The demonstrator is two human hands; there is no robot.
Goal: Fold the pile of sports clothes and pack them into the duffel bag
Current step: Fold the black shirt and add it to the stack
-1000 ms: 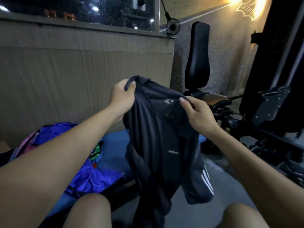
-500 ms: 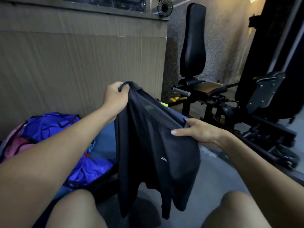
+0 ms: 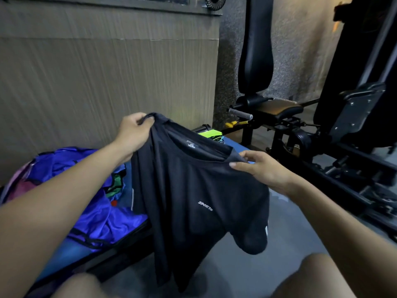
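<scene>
**Black shirt held up, not yet folded**

Black fabric hangs between both hands: the shirt [image 3: 199,196] is lifted in the air over the person's knees, front side facing the camera, with a small white "SPORTS" print on the chest. The left hand [image 3: 134,134] has its grip curled round one shoulder of the shirt, bunching the cloth. The right hand [image 3: 261,168] pinches the other shoulder beside the collar, thumb on the near side and fingers behind. The body and a sleeve dangle loose below, touching nothing that can be seen.

At the left, a pile of blue clothes [image 3: 90,201] lies on a blue mat [image 3: 66,250], near its left edge; a neon green item [image 3: 211,134] lies at the mat's far corner. No duffel bag can be picked out with certainty.

The step in hand looks like the opening of a fold — the shirt is being spread by its shoulders to square it. The next move probably calls for laying it flat on the mat or lap, or bringing the two shoulders together, keeping both grips firm so the thin, slippery cloth does not sag or twist. Packing is still far off — most of the pile remains unfolded.
</scene>
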